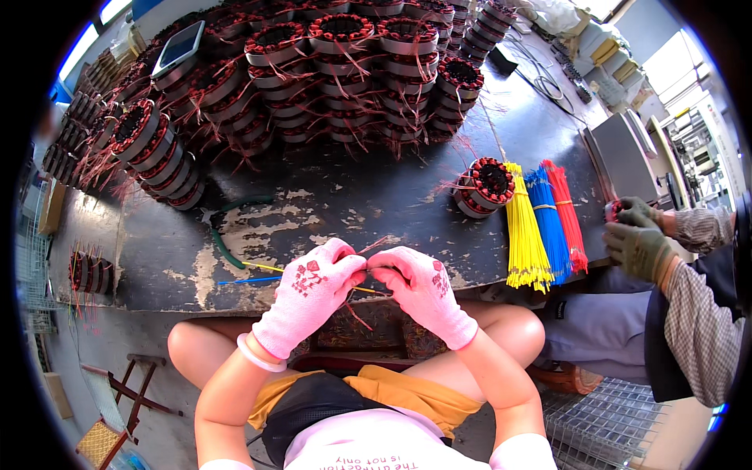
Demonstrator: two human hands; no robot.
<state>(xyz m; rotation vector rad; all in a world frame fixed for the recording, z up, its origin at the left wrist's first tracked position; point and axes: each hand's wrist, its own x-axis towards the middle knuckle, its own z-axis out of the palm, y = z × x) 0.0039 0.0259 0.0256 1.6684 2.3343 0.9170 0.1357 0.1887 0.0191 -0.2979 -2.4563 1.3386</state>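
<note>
My left hand (309, 288) and my right hand (421, 288), both in pink gloves, meet at the near edge of the table. Their fingertips are pinched together on thin reddish wires (379, 244), whose loose ends stick out above and hang below. The exact joint between the fingers is hidden. A yellow lead wire (261, 266) and a blue lead wire (244, 280) run out leftward from behind my left hand. Beyond it lie pliers with green handles (218, 239).
Tall stacks of motor stators (342, 59) with trailing wires fill the back. A short stator stack (484, 188) stands beside yellow (526, 235), blue (550, 227) and red wire bundles (565, 215). A phone-like device (180, 48) rests on one stack. At right, a gloved co-worker's hands (638, 239) hold something.
</note>
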